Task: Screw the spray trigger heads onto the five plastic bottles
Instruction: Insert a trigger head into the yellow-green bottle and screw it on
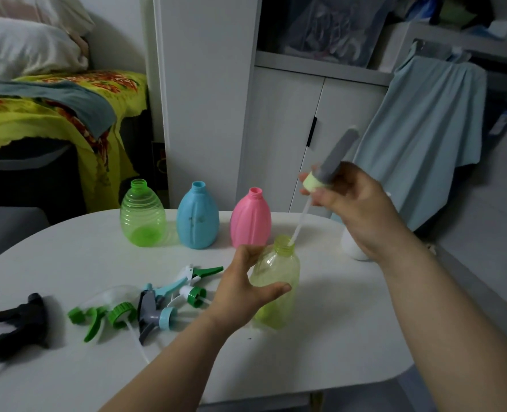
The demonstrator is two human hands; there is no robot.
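Left hand (246, 289) curled round translucent yellow bottle (279, 278), mid white table (335, 337); right hand (356, 203) pinches grey trigger head (332, 162) by its pale-yellow collar, above the neck; dip tube (300, 221) tip probably just inside the mouth, blurred.

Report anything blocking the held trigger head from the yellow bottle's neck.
Nothing visible does. The trigger head in the right hand has its tube tip at the neck of the yellow bottle; the left hand grips lower down.

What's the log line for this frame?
phase: tube insertion | left hand: grips yellow bottle | right hand: holds spray head above, tube tip in bottle | green bottle, blue bottle, pink bottle: uncapped
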